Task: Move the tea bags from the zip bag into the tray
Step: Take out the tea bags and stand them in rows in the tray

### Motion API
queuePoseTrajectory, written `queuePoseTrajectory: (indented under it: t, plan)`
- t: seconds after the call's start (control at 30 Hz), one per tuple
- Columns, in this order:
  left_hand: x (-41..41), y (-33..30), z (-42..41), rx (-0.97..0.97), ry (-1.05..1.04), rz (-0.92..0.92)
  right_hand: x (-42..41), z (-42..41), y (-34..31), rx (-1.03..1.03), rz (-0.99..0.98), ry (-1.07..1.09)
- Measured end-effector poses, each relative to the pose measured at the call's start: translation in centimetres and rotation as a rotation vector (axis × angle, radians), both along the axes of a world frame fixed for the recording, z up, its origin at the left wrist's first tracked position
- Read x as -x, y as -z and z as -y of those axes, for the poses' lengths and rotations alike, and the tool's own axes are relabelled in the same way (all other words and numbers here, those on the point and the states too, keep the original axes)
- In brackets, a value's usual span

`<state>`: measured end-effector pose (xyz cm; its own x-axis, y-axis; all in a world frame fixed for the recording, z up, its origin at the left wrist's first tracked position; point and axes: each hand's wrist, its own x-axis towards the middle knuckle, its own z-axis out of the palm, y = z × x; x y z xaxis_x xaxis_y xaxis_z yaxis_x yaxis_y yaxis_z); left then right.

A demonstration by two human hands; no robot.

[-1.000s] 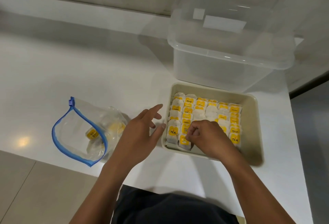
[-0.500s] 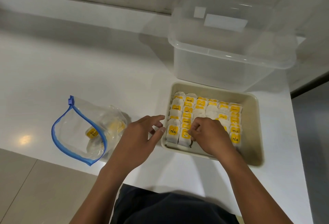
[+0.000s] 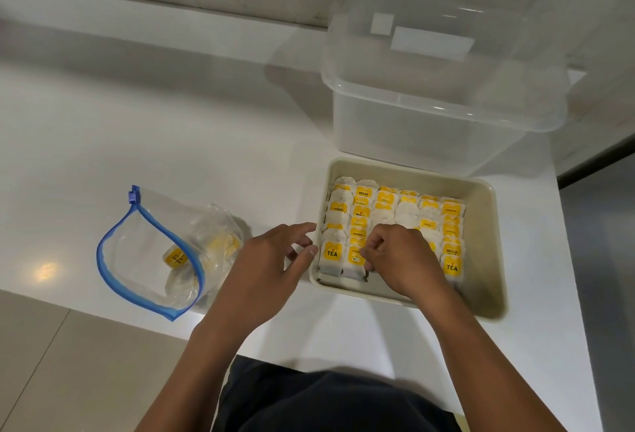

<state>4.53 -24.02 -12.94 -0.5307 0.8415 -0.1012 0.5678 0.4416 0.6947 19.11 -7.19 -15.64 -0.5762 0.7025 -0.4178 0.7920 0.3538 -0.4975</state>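
Right grip (image 3: 400,256) on tea bags (image 3: 355,256) (tray (image 3: 481,191))

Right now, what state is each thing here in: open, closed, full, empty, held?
Zip bag: open, lying on the counter, a few tea bags left inside.
Tray: nearly full of tea bags in rows.
Clear tub: lid on, looks empty.
Left hand: fingers relaxed at the tray's left edge, holding nothing.
Right hand: fingers curled, pinching a tea bag in the front row.
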Motion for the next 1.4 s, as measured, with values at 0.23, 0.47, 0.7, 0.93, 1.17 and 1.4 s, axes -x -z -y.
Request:
queuePoseTrajectory:
  t: [0.23,0.47,0.7,0.93,1.17,1.4]
  plan:
    - [-0.1,-0.4,0.5,-0.022,-0.028,-0.02,-0.9,0.0,-0.9,-0.127,-0.029,0.021]
    - [0.3,-2.1,1.9,-0.094,-0.053,-0.03,-0.3,2.6,-5.5,-0.125,-0.251,0.02]
    - [2.5,-5.0,6.6,-0.21,-0.107,-0.088,4.2,9.2,-10.3,-0.038,-0.442,-0.12]
    - [7.9,-6.6,14.0,-0.222,-0.202,-0.098,10.2,16.1,-11.5,0.171,-0.525,-0.165]
    - [12.0,-3.8,17.9,-0.151,-0.271,-0.268,14.6,21.7,-10.1,0.165,-0.416,-0.202]
    - [13.8,-0.1,17.1,0.0,-0.055,-0.148,16.2,23.3,-4.9,-0.024,0.077,-0.242]
